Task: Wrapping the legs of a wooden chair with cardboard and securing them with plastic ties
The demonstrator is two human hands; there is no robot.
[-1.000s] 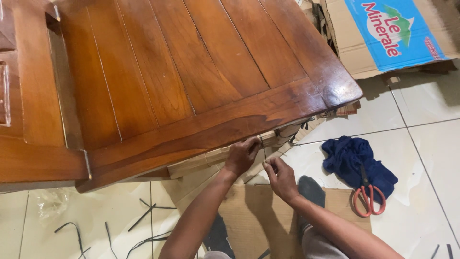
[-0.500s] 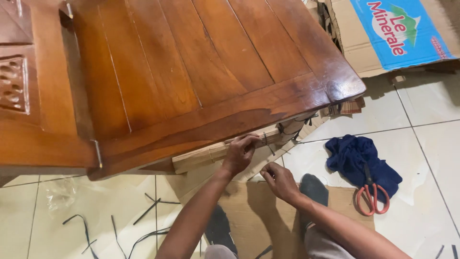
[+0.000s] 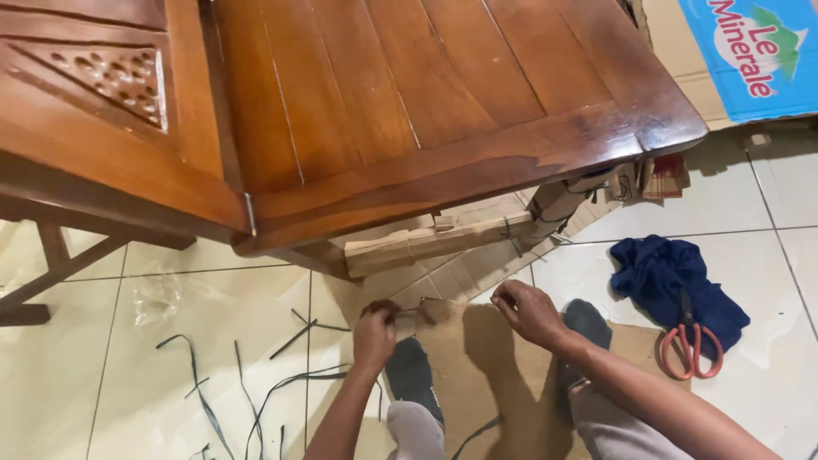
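Note:
A flat brown cardboard sheet [image 3: 464, 362] lies on the tiled floor in front of my knees. My left hand [image 3: 375, 332] is closed at its far left edge. My right hand [image 3: 527, 311] pinches the same far edge further right. A thin dark strip seems to run between the two hands, but it is too small to be sure. Just beyond the hands, a cardboard-wrapped rail [image 3: 426, 243] tied with black strap sits under a varnished wooden furniture top [image 3: 409, 94]. My feet in grey socks [image 3: 413, 375] rest on the sheet.
A blue cloth [image 3: 660, 273] with red-handled scissors [image 3: 692, 345] on it lies on the floor to the right. Cut black straps [image 3: 256, 388] and a scrap of clear plastic [image 3: 158, 294] lie to the left. A printed cardboard box [image 3: 750, 51] stands at the back right.
Both hands came down from the wrapped rail under the wooden top to the far edge of the cardboard sheet on the floor. The view shifted left and down.

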